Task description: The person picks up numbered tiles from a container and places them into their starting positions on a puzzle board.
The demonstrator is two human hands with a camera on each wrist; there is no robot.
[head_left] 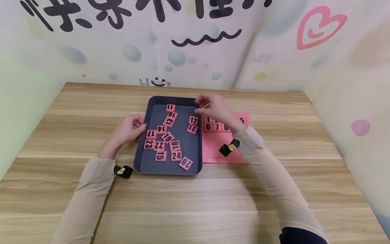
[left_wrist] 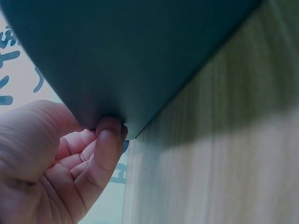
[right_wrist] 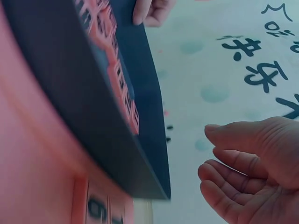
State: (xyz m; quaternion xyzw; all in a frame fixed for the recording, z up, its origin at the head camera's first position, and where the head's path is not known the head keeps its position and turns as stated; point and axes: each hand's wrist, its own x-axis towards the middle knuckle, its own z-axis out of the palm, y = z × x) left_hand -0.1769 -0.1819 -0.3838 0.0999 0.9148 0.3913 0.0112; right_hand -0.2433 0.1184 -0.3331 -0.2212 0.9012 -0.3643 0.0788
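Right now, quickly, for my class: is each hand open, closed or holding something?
Left hand: holding the dark gray tray, pinching its rim.
Right hand: open, fingers loosely curled, holding nothing.

Head view: bright, even light; a soft shadow on the table [head_left: 170, 210], right of and nearer than the tray [head_left: 182, 112]. Left wrist view: dim, blue-tinged—the tray dark, a soft-edged shadow on the table beside it. Right wrist view: hazy, the board [right_wrist: 28, 116] beside the tray blurred.

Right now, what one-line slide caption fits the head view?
Left hand gripping a dark tray of numbered tiles, right hand near its far right corner.
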